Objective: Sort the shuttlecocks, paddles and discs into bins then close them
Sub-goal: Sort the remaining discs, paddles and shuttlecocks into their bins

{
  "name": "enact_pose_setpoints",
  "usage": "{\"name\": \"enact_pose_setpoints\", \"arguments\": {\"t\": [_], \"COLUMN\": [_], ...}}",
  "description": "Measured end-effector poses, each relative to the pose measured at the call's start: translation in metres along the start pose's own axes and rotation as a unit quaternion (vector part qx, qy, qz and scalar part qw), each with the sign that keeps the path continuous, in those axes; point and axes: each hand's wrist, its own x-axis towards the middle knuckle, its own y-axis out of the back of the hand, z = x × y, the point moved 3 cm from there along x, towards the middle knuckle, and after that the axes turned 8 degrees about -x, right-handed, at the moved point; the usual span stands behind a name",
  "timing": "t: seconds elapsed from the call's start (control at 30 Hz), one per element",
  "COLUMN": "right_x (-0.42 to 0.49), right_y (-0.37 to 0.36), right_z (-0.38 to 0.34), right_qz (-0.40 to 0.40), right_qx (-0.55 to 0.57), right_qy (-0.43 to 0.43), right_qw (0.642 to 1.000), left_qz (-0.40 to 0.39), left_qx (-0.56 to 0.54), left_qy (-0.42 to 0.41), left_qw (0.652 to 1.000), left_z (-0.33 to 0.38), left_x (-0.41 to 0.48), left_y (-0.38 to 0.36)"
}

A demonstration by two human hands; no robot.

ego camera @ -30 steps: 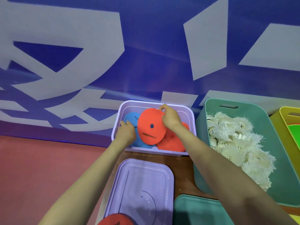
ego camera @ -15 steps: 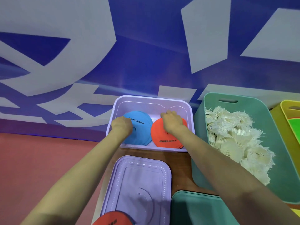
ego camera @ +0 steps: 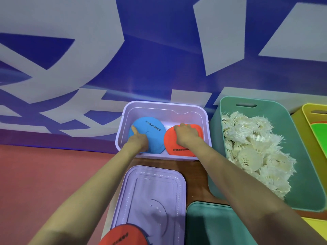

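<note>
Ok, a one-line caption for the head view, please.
Left hand rests on the blue paddle, right hand on the orange paddle, both inside the open lilac bin.

The bottom edge cuts off the red paddle (ego camera: pixel 122 235) and teal lid (ego camera: pixel 212 225).

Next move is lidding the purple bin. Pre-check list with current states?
1. Blue paddle lies inside the purple bin: ok.
2. Orange paddle lies inside the same bin: ok.
3. Hands out of the bin: not ok. The left hand and right hand are both on the paddles.
4. Purple lid free to lift: not ok. A second orange paddle lies on it.
5. All paddles binned: not ok, that one is out. Whether more lie out of view: cannot tell.
6. Shuttlecocks in the green bin: ok.
</note>
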Motion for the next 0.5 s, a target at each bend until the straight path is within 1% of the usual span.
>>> {"name": "enact_pose_setpoints", "arguments": {"t": [0.03,0.1,0.2,0.27,0.37,0.43,0.5], "right_x": [-0.006,-0.022,-0.054,-0.080,-0.124,-0.152,-0.174], "right_y": [0.004,0.011,0.020,0.023,0.018,0.006,-0.015], "right_z": [-0.001,-0.002,-0.006,-0.012,-0.027,-0.041,-0.056], "right_qz": [0.030,0.098,0.188,0.230,0.301,0.328,0.334], "right_qx": [0.017,0.051,0.082,0.107,0.144,0.167,0.189], "right_qy": [0.007,0.018,0.035,0.044,0.068,0.105,0.139], "right_qw": [0.999,0.994,0.978,0.966,0.940,0.924,0.913], "left_qz": [0.009,0.067,0.215,0.300,0.406,0.454,0.476], "left_qx": [-0.063,-0.169,-0.268,-0.297,-0.303,-0.315,-0.331], "left_qy": [0.002,-0.011,-0.068,-0.098,-0.154,-0.173,-0.178], "left_qw": [0.998,0.983,0.937,0.901,0.849,0.815,0.795], "left_z": [-0.001,0.003,0.011,0.015,0.014,0.007,-0.005], "left_x": [-0.006,-0.029,-0.072,-0.110,-0.162,-0.190,-0.208], "left_y": [0.000,0.008,0.019,0.017,-0.003,-0.028,-0.058]}}
